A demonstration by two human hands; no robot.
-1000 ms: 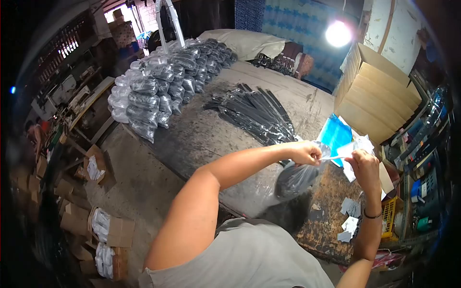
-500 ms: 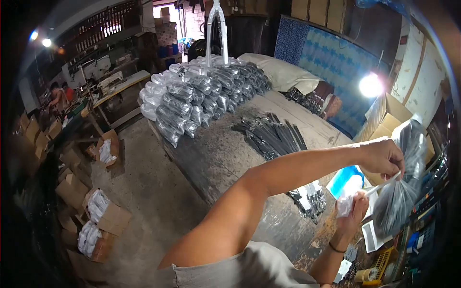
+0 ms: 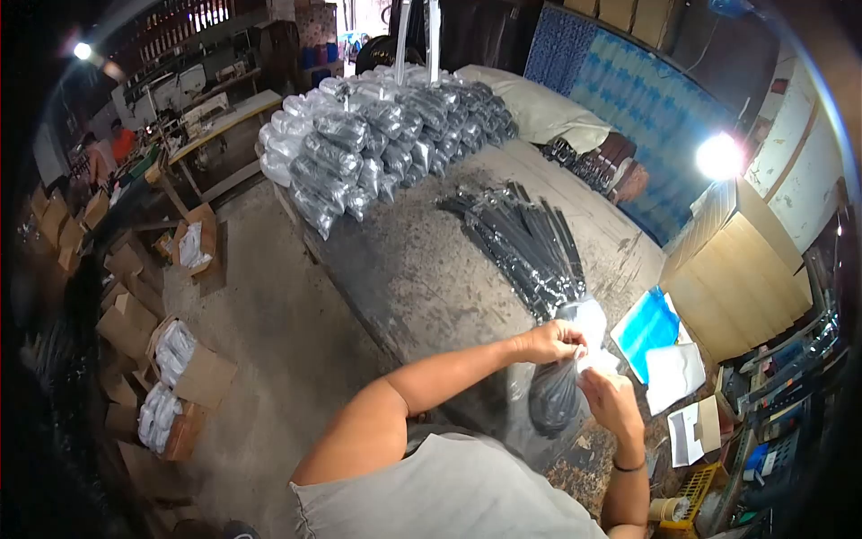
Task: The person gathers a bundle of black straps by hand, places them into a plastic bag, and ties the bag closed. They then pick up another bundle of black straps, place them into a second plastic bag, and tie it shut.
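Observation:
My left hand (image 3: 555,341) pinches the top of a clear plastic bag (image 3: 553,395) filled with dark strips, which hangs just above the near end of the worktable (image 3: 422,278). My right hand (image 3: 611,400) grips the same bag's neck from the right, with a bit of white plastic showing between the two hands. A loose heap of black strips in clear sleeves (image 3: 525,247) lies on the table just beyond my hands.
A large stack of filled bags (image 3: 377,144) covers the table's far end. A blue packet and white sheets (image 3: 660,346) lie to the right, beside flat cardboard boxes (image 3: 736,269). Cartons of white goods (image 3: 180,377) stand on the floor at left. A bright lamp (image 3: 718,154) glares.
Half a second ago the bag was raised high at right; now both hands hold it low in front of me, close together at its neck.

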